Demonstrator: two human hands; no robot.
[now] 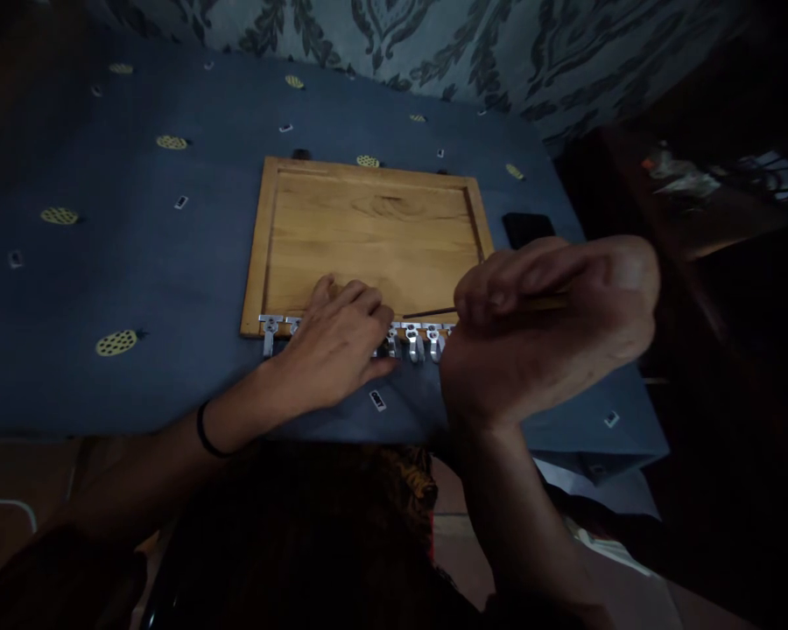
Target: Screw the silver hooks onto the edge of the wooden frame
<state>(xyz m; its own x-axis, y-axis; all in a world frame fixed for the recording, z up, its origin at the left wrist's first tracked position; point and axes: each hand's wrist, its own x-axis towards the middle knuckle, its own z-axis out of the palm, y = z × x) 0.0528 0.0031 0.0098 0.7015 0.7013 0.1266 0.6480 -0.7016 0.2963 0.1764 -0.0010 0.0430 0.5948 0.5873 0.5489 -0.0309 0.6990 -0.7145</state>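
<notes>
A framed wooden board (368, 232) lies flat on the table, with several silver metal hooks (412, 341) lined up along its near edge. My left hand (334, 341) lies over that edge with its fingers curled and its thumb on the near side, gripping a hook against the board. It covers the middle of the row. My right hand (545, 324) is closed in a fist around a screwdriver (430, 312), whose handle is mostly hidden. The thin dark shaft points left, its tip close to the hooks beside my left fingers.
Blue cloth with yellow pineapple prints covers the table (190, 254). A dark phone-like object (527, 229) lies right of the board. Behind the table is a patterned wall (394, 44). The table's right edge falls off near a dark piece of furniture (683, 201).
</notes>
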